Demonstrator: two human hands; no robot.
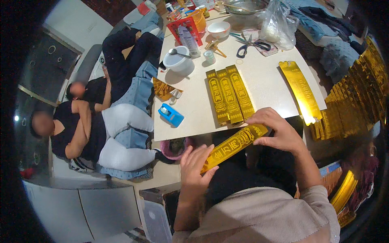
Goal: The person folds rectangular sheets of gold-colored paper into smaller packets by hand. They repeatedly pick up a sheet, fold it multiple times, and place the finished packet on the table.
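Both my hands hold a long gold foil paper box (232, 147) at a slant just off the near edge of the table. My left hand (199, 167) grips its lower left end, thumb below and fingers above. At the upper right end, my right hand (275, 130) pinches it between thumb and fingers. Three similar gold boxes (229, 95) lie side by side on the white table (261, 88) beyond my hands. To the right, a stack of flat gold foil card blanks (299, 91) lies along the table's edge.
A blue tape dispenser (171, 115), a white tub (178, 63) with a spoon, scissors (252, 47) and a bowl (218, 29) stand or lie on the table. More gold foil sheets (349, 97) are at the right. Two people are on a sofa (130, 142) at the left; a pink bin (175, 148) stands below.
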